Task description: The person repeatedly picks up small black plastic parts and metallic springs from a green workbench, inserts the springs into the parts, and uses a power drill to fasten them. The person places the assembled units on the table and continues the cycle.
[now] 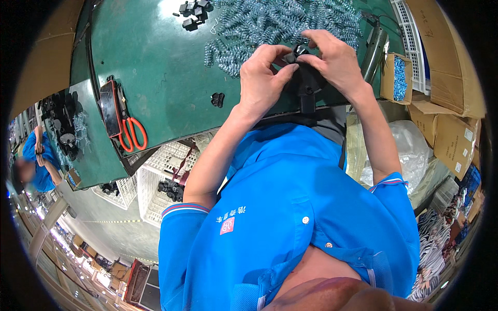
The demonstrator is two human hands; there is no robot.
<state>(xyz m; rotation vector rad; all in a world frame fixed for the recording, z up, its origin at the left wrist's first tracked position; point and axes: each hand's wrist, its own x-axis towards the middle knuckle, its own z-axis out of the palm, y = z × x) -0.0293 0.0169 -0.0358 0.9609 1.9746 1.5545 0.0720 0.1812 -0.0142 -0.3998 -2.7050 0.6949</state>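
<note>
Black broad-bodied part (305, 81), blocky-stemmed; left fingers (285, 74) clamped on its top; right fingers (313, 61), grip unclear

One head-worn fisheye looks down on the near workbench (166, 67).

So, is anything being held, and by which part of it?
Left fingers and right fingers hold a small black part by its sides; whether it joins the larger black piece below is unclear.

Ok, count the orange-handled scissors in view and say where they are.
1: the orange-handled scissors lie near the green table's left edge, beside a dark rectangular device. Others could be hidden beneath the heaped silvery-blue metal springs.
</note>
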